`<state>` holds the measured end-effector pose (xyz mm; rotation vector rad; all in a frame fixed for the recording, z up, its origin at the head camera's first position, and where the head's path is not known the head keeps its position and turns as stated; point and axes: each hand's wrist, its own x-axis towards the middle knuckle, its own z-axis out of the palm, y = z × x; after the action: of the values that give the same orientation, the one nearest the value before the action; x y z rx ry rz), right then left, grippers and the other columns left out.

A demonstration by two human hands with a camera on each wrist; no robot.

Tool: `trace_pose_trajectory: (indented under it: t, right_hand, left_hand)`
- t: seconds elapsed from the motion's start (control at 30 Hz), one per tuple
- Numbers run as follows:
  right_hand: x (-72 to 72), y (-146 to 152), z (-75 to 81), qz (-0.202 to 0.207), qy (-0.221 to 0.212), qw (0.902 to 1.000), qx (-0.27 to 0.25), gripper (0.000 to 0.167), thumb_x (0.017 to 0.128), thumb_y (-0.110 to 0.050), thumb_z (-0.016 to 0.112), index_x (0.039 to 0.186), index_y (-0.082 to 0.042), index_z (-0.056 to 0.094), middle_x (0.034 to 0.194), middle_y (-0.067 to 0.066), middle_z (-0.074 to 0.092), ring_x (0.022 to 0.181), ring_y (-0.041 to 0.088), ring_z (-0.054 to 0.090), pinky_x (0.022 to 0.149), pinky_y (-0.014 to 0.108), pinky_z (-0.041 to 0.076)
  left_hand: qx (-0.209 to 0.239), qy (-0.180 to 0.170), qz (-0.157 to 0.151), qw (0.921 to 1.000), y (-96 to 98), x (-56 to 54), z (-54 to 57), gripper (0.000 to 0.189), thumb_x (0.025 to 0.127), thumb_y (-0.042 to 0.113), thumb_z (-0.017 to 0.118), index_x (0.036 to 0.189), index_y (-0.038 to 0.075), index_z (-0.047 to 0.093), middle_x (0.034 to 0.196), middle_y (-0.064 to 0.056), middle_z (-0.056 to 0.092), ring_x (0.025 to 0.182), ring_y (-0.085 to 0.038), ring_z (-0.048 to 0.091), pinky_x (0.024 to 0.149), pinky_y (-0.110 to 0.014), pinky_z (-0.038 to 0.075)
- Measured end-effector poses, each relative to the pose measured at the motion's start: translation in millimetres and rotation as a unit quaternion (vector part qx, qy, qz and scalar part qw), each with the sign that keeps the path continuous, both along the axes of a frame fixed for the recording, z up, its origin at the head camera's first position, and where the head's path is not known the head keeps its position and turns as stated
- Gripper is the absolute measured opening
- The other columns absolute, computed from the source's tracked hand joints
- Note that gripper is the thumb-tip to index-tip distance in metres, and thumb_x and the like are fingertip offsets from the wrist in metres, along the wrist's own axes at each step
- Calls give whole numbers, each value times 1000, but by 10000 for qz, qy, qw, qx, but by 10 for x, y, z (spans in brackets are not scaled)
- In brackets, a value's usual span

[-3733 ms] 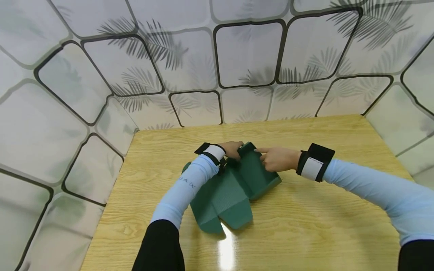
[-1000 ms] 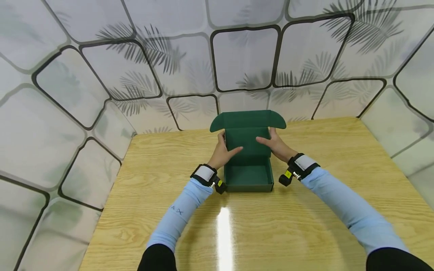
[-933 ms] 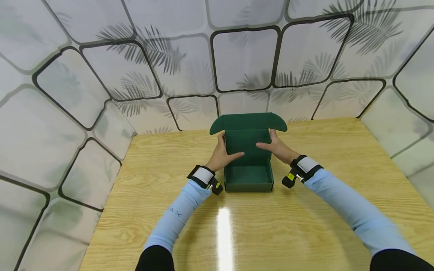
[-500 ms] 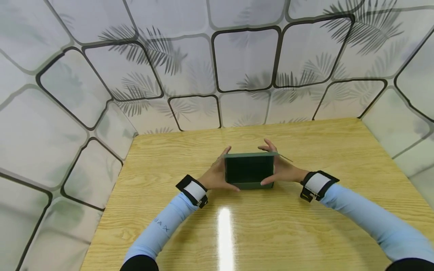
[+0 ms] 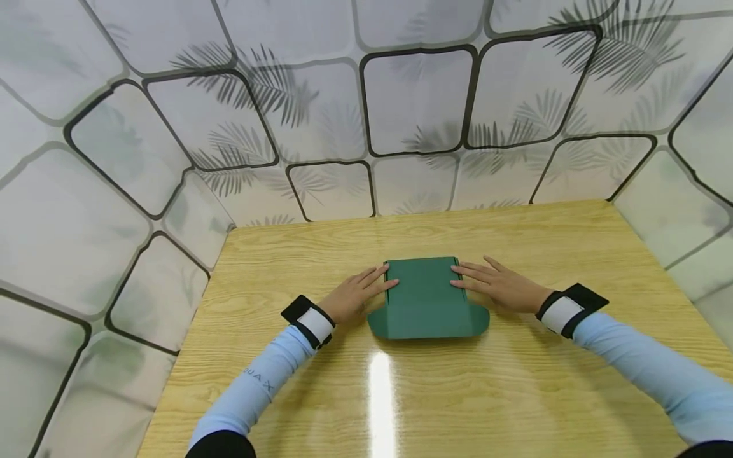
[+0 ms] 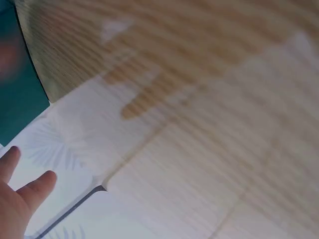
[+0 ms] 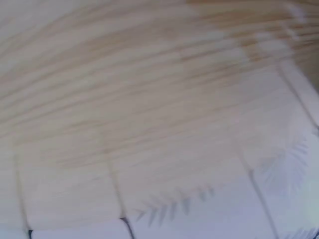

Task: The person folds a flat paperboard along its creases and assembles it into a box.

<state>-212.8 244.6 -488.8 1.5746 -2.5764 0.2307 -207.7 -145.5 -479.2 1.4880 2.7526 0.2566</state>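
A green cardboard box (image 5: pixel 424 289) lies in the middle of the wooden table (image 5: pixel 515 381), its lid folded down over the top and the rounded front flap (image 5: pixel 428 323) sticking out flat toward the person, not tucked in. The left hand (image 5: pixel 354 296) lies flat on the table at the box's left side, fingers straight and spread, tips touching the lid's left edge — it grips nothing. The right hand (image 5: pixel 499 286) mirrors it on the box's right side, fingers straight and resting against the lid's right edge, also holding nothing. Both forearms wear pale blue sleeves (image 5: pixel 647 362) with black-and-white wrist straps (image 5: pixel 564 310). Around the box the tabletop shows only bare wood grain and a bright glare streak (image 5: pixel 380 407) just in front of the flap. White panels (image 5: pixel 418 102) printed with black outlines and leaf shadows stand at the table's far, left and right edges, well apart from the box. The wrist views are blurred: the left shows fingertips (image 6: pixel 10 159) beside a sliver of green.
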Motion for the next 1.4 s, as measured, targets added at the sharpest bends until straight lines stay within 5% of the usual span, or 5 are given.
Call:
trace_pose_trajectory:
  t: [0.23, 0.5, 0.87, 1.17, 1.4]
  right_hand:
    - [97, -384, 205, -893, -65, 9868, -1352, 43, 87, 1, 64, 130, -3, 58, 134, 22, 54, 125, 38, 49, 100, 64, 34]
    - [418, -978, 388, -2207, -1280, 9656, -509, 68, 99, -28, 55, 148, 9, 25, 151, 36, 24, 140, 53, 22, 106, 68, 26]
    - [487, -992, 287, -2357, -1645, 9560, -590, 69, 101, -24, 52, 143, 21, 22, 150, 44, 11, 141, 56, 9, 111, 63, 22]
    - [357, -694, 266, -2096, -2315, 9455, -920, 85, 94, -35, 62, 148, 13, 18, 154, 37, 10, 142, 53, 9, 110, 67, 18]
    - [231, -513, 190, -1619, -2373, 9475, -1403, 70, 101, -33, 51, 150, 6, 23, 155, 34, 14, 142, 52, 15, 109, 66, 20]
  left_hand:
    - [418, -273, 1131, 9923, 292, 78, 296, 50, 98, 2, 50, 147, 4, 40, 153, -22, 33, 139, -42, 34, 111, -52, 33]
    - [-541, -534, 2571, 9634, 830, 323, 339, 73, 102, 47, 38, 152, -3, 20, 158, -21, 21, 146, -38, 21, 111, -59, 30]
    - [-426, -159, 2736, 9608, 831, 338, 220, 76, 99, 53, 43, 152, 2, 25, 158, -21, 23, 144, -41, 25, 106, -59, 36]
    - [-423, -905, 2631, 9596, 763, 257, 225, 83, 95, 59, 47, 156, 11, 16, 161, -18, 10, 148, -39, 11, 110, -60, 30]
    - [57, -800, 2255, 9709, 619, 108, 217, 73, 99, 48, 46, 156, 10, 18, 160, -20, 15, 145, -45, 17, 106, -62, 33]
